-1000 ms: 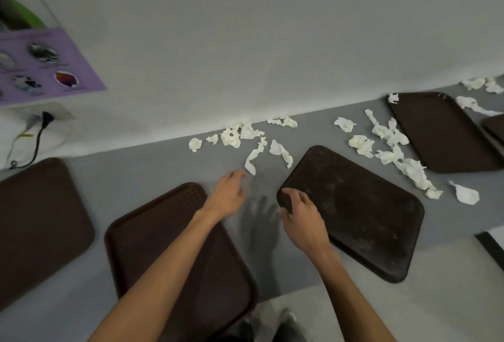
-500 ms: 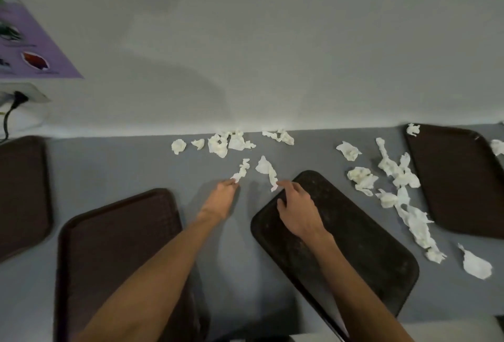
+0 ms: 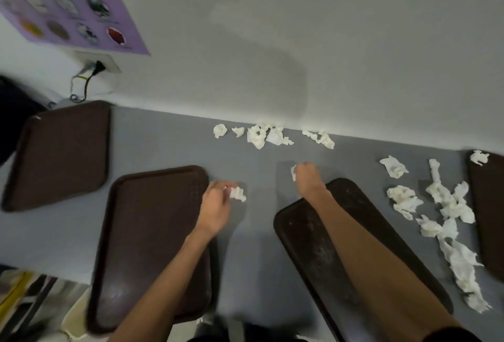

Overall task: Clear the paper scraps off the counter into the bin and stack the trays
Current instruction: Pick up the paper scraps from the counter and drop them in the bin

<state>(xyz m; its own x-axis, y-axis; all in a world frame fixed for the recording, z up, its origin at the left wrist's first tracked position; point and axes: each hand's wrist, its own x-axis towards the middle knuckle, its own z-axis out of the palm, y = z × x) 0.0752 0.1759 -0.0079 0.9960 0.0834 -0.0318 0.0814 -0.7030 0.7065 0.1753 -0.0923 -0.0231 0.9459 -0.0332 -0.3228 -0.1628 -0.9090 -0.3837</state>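
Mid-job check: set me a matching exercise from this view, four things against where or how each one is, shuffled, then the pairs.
Things:
1. left hand
2. right hand
3. far-right tray
4. scraps along the wall

States:
A. lie loose on the counter, untouched
B. pinches a paper scrap beside the textured tray
C. carries a corner scrap on its far end
D. grips a small scrap beyond the dusty tray

Pairs: 1-B, 2-D, 3-C, 4-A.

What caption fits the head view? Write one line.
Left hand pinches a paper scrap, right hand grips another scrap, over the grey counter between brown trays; more scraps line the wall.
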